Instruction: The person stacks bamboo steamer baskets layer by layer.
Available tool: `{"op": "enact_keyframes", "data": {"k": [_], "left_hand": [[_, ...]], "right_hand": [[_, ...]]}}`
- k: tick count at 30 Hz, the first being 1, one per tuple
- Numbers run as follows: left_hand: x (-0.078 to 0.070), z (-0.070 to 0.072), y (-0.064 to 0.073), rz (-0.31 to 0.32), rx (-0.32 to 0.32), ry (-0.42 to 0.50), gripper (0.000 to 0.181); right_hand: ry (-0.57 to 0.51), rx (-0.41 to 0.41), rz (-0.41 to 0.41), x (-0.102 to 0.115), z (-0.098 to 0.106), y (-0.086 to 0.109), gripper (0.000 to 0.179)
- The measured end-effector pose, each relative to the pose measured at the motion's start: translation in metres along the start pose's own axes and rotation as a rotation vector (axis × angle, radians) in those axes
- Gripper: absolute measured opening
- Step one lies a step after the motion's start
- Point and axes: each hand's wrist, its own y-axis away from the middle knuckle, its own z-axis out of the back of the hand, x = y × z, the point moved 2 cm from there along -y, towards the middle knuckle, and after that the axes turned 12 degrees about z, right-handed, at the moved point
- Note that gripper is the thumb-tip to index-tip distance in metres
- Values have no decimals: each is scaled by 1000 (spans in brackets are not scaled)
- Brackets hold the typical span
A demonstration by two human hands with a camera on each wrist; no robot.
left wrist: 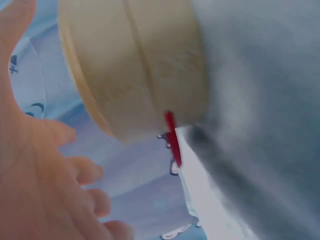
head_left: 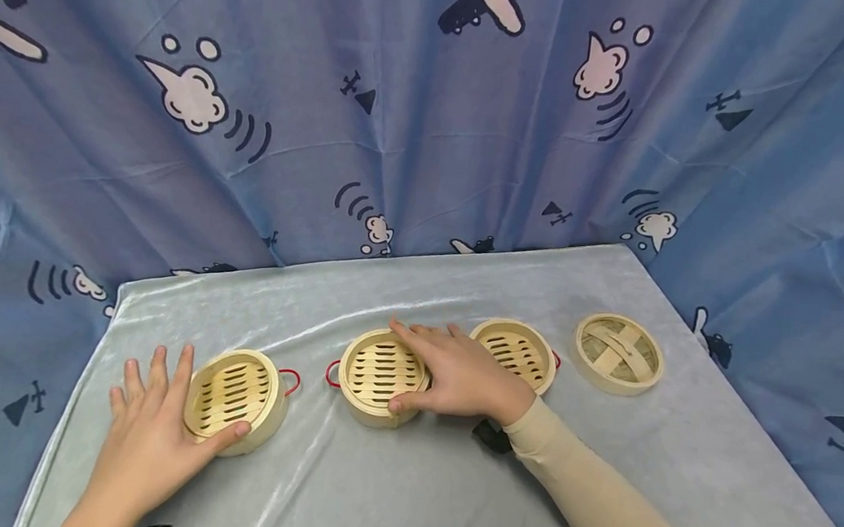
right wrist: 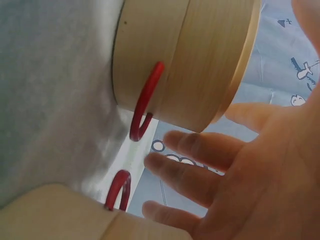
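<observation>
My left hand [head_left: 148,440] lies at the left side of a small bamboo steamer basket [head_left: 232,396], its fingers spread and straight, the thumb across the near rim. In the left wrist view the fingers stand apart from the basket's wall [left wrist: 140,65]. My right hand [head_left: 458,372] reaches over the right side of a second steamer basket [head_left: 382,373], thumb at the near rim and fingers at the far one. The right wrist view shows these fingers [right wrist: 200,170] loosely extended beside the basket wall [right wrist: 185,55]. Both baskets have slatted floors and red loop handles.
Partly behind my right hand stands a third slatted basket [head_left: 515,352]. Farther right is a round bamboo lid [head_left: 619,355] with a crossed strap. All rest on a pale velvety cloth [head_left: 347,487]; a blue patterned curtain [head_left: 310,182] hangs behind. A dark object [head_left: 492,437] lies under my right wrist.
</observation>
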Motion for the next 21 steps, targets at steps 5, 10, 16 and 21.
{"op": "enact_keyframes", "data": {"k": [5,10,16,21], "left_hand": [[6,-5,6,8,65,24,131],[14,-11,9,58,171,116,134],[27,-16,7,114,276,271,140],[31,-19,8,125,264,244,145]], "right_hand": [[-6,26,3,1,-2,0,118],[-36,52,30,0,-3,0,125],[-107,49,82,-1,0,1,126],[-125,51,87,-2,2,2,116]]}}
